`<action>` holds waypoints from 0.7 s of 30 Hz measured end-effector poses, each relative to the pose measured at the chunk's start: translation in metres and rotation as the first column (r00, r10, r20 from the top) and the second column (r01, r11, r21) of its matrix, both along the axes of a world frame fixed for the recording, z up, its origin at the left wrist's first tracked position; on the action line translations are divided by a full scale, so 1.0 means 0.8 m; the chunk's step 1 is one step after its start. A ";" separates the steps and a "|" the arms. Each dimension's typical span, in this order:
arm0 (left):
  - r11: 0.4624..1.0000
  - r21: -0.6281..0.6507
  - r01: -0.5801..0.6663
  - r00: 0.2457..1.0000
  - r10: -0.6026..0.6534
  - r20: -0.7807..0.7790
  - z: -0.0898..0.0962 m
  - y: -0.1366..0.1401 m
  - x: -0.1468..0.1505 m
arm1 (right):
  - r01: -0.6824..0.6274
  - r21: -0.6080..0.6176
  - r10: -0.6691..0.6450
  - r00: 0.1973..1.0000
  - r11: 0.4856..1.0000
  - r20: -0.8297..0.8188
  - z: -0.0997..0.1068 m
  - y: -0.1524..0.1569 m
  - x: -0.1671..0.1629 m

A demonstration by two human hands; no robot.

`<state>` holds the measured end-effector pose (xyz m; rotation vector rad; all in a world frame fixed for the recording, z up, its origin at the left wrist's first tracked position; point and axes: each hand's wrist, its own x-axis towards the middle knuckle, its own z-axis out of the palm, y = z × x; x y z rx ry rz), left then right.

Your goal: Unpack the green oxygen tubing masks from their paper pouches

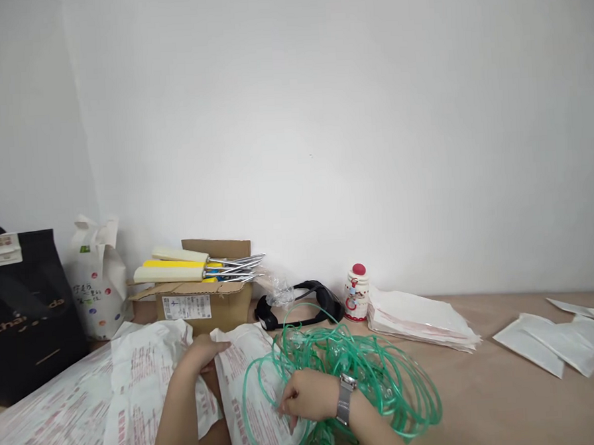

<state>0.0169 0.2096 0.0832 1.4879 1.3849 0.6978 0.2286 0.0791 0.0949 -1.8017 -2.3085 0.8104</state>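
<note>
My left hand [203, 353] is closed at the upper left edge of a white packet with red print [243, 391], its fingers over that edge. Above the same packet, my right hand [301, 396] has its fingers drawn together on a loop of green tubing; the fingertips are partly hidden. A tangled heap of clear green tubing [409, 382] with clear plastic parts lies around and beyond my right wrist, which wears a watch. More red-printed white packets [62, 401] overlap to the left of my left forearm.
Behind stand a cardboard box [232, 309] of long-handled metal tools, a black strapped device [321, 307] and a white bottle [357, 299]. Flat packets are stacked at a pile [421, 315]; white pouches [567, 341] lie right. A black bag [28, 316] and white bag [101, 286] stand left.
</note>
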 end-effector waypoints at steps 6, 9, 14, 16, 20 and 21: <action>0.991 0.002 0.131 0.969 -0.128 0.210 0.050 -0.028 -0.007 | 0.028 0.023 -0.027 0.999 0.999 -0.022 0.009 -0.004 0.003; 0.982 0.095 0.162 0.949 -0.182 0.257 0.092 -0.058 -0.024 | 0.036 0.056 -0.032 0.998 0.998 -0.057 0.025 -0.009 0.011; 0.928 0.367 -0.064 0.871 -0.128 0.474 0.147 -0.110 -0.042 | 0.075 0.136 -0.063 0.994 0.988 -0.092 0.059 -0.024 0.022; 0.891 0.403 -0.207 0.766 -0.109 0.633 0.159 -0.124 -0.037 | 0.106 0.225 -0.077 0.988 0.969 -0.134 0.069 -0.030 0.026; 0.868 0.340 -0.363 0.474 -0.143 0.869 0.171 -0.132 -0.005 | 0.172 0.582 -0.040 0.972 0.795 -0.232 0.074 -0.031 0.036; 0.873 0.298 -0.385 0.406 -0.129 0.905 0.172 -0.131 0.004 | 0.171 0.668 -0.033 0.976 0.724 -0.215 0.072 -0.028 0.039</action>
